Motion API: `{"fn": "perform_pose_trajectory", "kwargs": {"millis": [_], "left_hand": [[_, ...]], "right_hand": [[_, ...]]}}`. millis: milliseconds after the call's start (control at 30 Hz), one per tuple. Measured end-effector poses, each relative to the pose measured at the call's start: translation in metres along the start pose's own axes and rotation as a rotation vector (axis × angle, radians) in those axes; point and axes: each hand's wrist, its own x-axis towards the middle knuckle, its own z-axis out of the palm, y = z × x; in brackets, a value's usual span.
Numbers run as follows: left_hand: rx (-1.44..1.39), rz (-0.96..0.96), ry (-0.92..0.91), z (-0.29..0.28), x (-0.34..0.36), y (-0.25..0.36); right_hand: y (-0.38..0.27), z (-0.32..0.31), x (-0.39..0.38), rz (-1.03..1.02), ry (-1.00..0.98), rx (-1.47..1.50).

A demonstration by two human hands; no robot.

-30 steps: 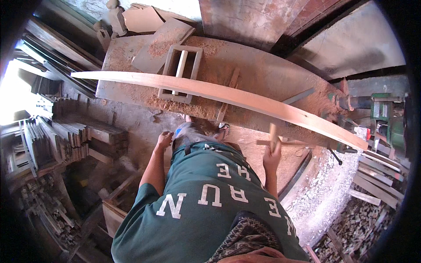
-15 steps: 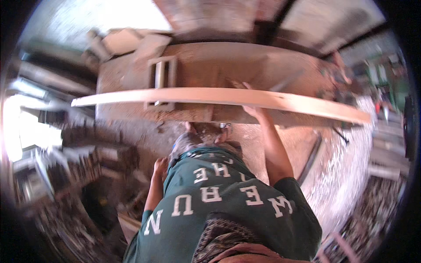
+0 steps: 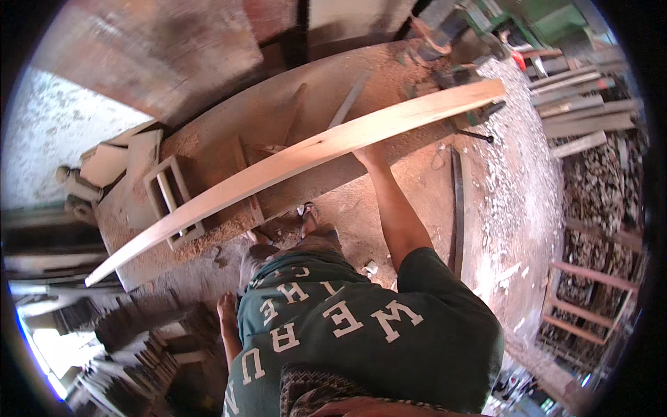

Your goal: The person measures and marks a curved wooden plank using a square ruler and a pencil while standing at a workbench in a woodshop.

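A long, pale wooden plank [image 3: 299,154] stretches across the view, its right end farther away and its left end nearer. My right hand [image 3: 368,151] grips it right of its middle, with the arm reached forward; most of the fingers are hidden behind the wood. Beneath the plank is a sawdust-covered workbench [image 3: 278,90]. A small rectangular wooden frame [image 3: 164,182] rests on the bench under the plank's left part. My left hand [image 3: 227,304] hangs low at my side, away from the plank, and its fingers cannot be made out.
Wood offcuts [image 3: 104,165] lie at the bench's left end. A clamp-like black bar [image 3: 476,133] juts from the bench's right edge. Stacked boards [image 3: 583,104] and a wooden frame [image 3: 590,302] stand at the right. More wood pieces [image 3: 149,365] are piled at the lower left.
My view has turned, so the bench and plank now slant up to the right. My right hand keeps its grip on the plank. My left hand stays low at my side.
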Motion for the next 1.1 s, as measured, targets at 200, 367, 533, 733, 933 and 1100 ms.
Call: {"fn": "perform_pose_trajectory", "kwargs": {"millis": [200, 367, 533, 733, 933, 1100], "left_hand": [[-0.229, -0.188, 0.194, 0.005, -0.001, 0.05], [-0.187, -0.153, 0.245, 0.006, -0.005, 0.054], [-0.075, -0.084, 0.193, 0.005, 0.005, 0.087], [0.149, 0.126, 0.138, -0.044, 0.033, 0.115], [0.277, 0.255, 0.084, -0.083, 0.007, 0.181], [0.323, 0.293, -0.168, -0.108, -0.028, 0.239]], "right_hand": [[-0.024, 0.054, 0.018, -0.157, 0.156, 0.04], [-0.028, 0.07, 0.023, 0.03, 0.018, -0.079], [-0.029, 0.072, 0.027, 0.2, -0.088, -0.182], [-0.047, 0.088, 0.022, 0.447, -0.247, -0.277], [-0.024, 0.041, -0.021, 1.18, -0.591, 0.124], [-0.161, -0.013, -0.123, 1.296, -0.202, 0.871]]}}
